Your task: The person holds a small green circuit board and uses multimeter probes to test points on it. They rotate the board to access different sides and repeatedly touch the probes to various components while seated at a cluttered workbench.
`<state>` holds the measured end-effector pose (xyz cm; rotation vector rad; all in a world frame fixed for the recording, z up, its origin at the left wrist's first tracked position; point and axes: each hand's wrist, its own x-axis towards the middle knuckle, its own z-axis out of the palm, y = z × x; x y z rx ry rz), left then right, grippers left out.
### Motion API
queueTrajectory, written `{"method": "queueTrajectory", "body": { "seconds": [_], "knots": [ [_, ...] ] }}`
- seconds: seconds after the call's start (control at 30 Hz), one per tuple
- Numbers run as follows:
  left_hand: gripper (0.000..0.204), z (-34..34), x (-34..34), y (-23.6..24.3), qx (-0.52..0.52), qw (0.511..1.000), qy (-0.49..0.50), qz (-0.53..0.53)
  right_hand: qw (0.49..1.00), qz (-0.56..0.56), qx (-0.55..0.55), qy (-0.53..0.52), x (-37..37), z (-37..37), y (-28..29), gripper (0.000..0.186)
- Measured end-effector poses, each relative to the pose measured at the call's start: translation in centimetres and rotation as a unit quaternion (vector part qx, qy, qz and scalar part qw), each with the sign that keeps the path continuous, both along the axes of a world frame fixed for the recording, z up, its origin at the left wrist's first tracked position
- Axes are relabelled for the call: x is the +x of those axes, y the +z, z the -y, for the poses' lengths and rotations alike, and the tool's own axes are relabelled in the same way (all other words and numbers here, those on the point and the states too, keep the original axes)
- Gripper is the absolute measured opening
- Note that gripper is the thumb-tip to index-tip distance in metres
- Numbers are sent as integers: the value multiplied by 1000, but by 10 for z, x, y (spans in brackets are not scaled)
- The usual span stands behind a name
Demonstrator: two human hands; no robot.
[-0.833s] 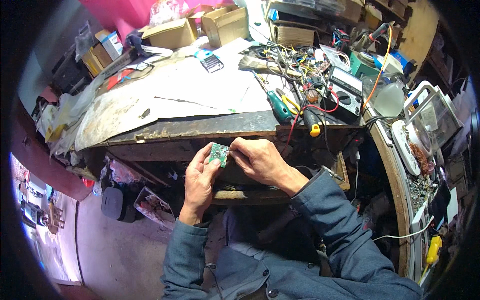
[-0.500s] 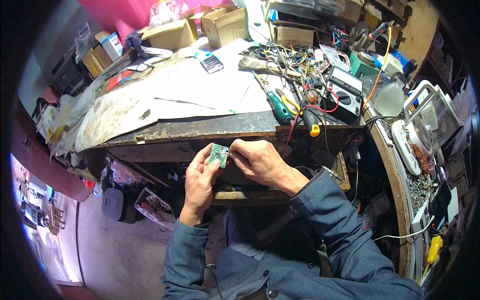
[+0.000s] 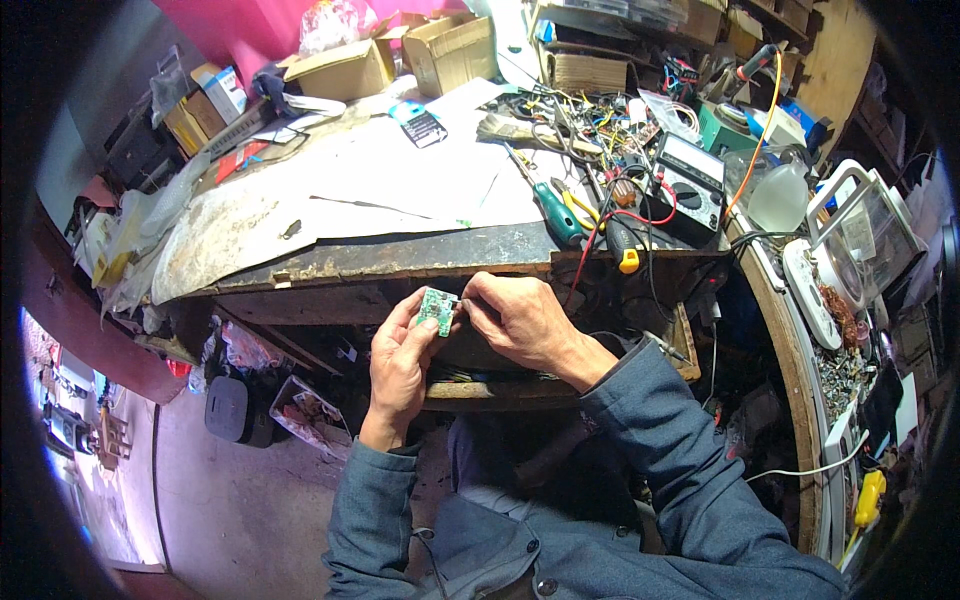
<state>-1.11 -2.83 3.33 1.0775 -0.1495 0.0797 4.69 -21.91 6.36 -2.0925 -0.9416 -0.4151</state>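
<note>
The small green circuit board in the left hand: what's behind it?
Fingers of the bare left hand reach behind the small green circuit board from its left edge; the thumb lies on its front. The board's back face and whatever touches it cannot be seen.

The circuit board (image 3: 437, 311) had a green, slightly shiny face roughened by small components, while the jacket sleeve (image 3: 675, 430) was matt woven cloth. The bench (image 3: 420, 254) was rough, worn wood beneath stained white paper (image 3: 350, 185). The screwdriver handle (image 3: 562, 215) was smooth plastic, the multimeter (image 3: 690, 196) plastic-cased, and the carton (image 3: 452, 57) dull cardboard.
</note>
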Motion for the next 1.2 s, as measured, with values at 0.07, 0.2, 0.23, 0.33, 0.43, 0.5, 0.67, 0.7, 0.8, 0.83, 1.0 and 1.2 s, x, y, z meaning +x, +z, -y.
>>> {"method": "queueTrajectory", "body": {
  "seconds": [0.07,0.2,0.23,0.33,0.43,0.5,0.67,0.7,0.8,0.83,1.0,1.2],
  "knots": [
    [45,0,0,0,-2,1000,1,-3,1000,-2,0,1,0,0,0,12],
    [45,-1,0,-3,4,1000,4,-6,1000,-16,7,1,-1,-2,1,15],
    [45,-1,0,-2,6,1000,3,-7,1000,-13,9,3,-1,-1,1,15],
    [45,0,0,0,8,1000,1,-10,1000,-7,16,13,0,-1,-1,13],
    [46,-1,0,-1,8,1000,-2,-12,999,-2,23,25,1,1,-1,11],
    [45,-1,0,-1,10,1000,-4,-14,999,1,28,27,0,1,0,10],
    [45,-2,-1,0,7,1000,-9,-14,999,3,28,39,2,2,0,10],
    [45,-2,-1,0,4,1000,-10,-15,999,4,27,42,2,2,0,10],
    [46,-4,-1,1,5,1000,-16,-18,998,6,36,44,1,2,4,10],
    [46,-3,-1,1,2,1000,-15,-19,999,1,32,37,1,2,2,10],
    [46,-1,-1,3,7,1000,-11,-22,1000,-11,18,18,1,1,0,12],
    [45,-1,0,0,17,1000,-4,-19,1000,2,2,29,2,2,-2,13]
  ]
}}
